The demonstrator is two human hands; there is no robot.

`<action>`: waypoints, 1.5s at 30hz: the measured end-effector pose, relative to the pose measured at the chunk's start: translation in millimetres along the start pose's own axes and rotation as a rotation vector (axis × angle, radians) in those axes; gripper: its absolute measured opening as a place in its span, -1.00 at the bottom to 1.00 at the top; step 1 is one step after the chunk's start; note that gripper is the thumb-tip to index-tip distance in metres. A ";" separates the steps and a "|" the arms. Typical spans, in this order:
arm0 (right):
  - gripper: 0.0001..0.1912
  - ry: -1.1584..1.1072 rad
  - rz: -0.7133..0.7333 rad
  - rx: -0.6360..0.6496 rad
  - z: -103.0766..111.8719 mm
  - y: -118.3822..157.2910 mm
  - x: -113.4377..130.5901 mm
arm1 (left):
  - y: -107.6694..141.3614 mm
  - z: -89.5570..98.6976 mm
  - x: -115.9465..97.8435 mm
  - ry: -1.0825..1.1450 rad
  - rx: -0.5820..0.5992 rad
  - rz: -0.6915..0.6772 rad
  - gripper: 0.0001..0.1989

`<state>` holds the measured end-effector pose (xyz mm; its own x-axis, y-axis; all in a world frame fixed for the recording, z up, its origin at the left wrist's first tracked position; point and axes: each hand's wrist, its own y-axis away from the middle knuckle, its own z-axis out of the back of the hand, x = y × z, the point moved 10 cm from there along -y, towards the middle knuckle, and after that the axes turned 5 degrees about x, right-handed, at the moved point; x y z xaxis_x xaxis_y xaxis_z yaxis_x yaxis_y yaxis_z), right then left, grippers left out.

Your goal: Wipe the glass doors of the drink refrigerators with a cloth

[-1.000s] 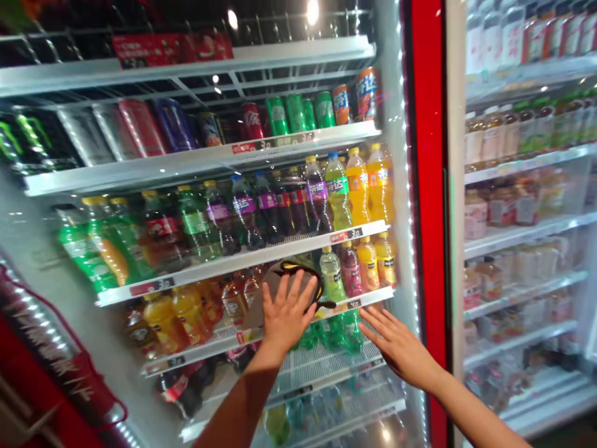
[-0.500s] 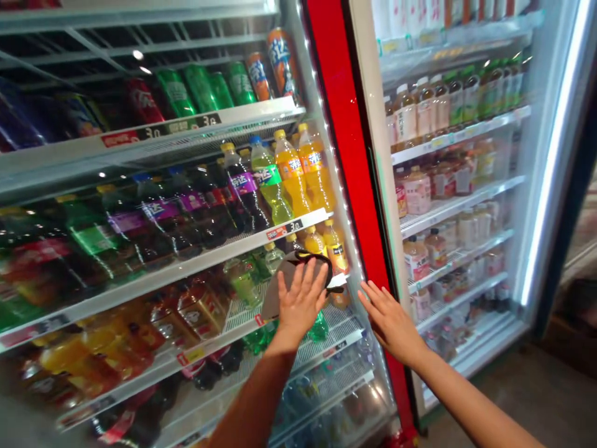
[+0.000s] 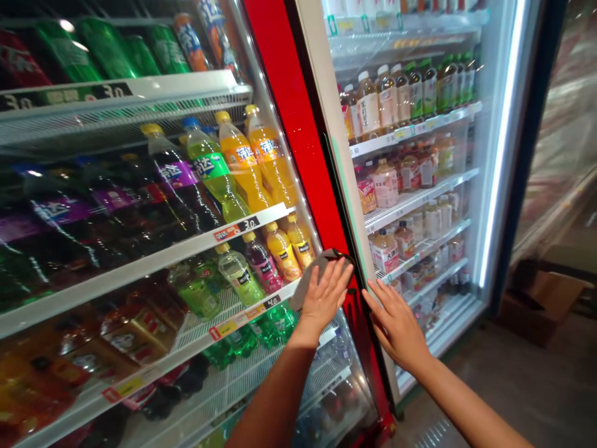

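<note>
A dark grey cloth [image 3: 305, 281] lies flat against the glass door of the drinks fridge, near the red door frame [image 3: 308, 149]. My left hand [image 3: 326, 289] presses on it with the palm and spread fingers. To the right, my right hand [image 3: 394, 320] rests by the edge between the red frame and the neighbouring fridge, its fingers stretched out and nothing in it. Behind the glass, small juice bottles [image 3: 281, 252] stand just left of the cloth.
Soda bottles [image 3: 254, 162] and cans [image 3: 165, 50] fill shelves behind the glass. A second lit fridge with tea bottles [image 3: 368, 106] stands at the right. Beyond it, a cardboard box [image 3: 536, 305] sits on the floor [image 3: 485, 379].
My left hand and the cloth have moved right across the glass to the red frame, closer to my right hand. The view has shifted right.
</note>
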<state>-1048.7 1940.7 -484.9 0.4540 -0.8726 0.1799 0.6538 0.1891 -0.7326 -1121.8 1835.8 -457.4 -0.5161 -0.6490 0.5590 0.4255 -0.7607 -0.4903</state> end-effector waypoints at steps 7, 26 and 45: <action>-0.16 0.009 0.040 0.065 -8.9 30.5 -3.8 | 55.0 -44.9 -71.6 -0.032 0.110 -0.471 -0.52; -0.25 -0.047 0.047 0.081 -5.8 53.9 -4.9 | 114.9 0.4 12.2 0.061 0.083 -0.007 -0.40; -0.24 -0.229 0.141 0.085 -29.8 25.1 71.8 | 214.1 24.8 33.8 -0.068 0.182 0.134 -0.50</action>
<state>-1017.7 1869.3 -510.0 0.6625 -0.7126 0.2310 0.6187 0.3466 -0.7051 -1029.7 1650.7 -526.9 -0.3978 -0.7390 0.5437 0.6166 -0.6542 -0.4381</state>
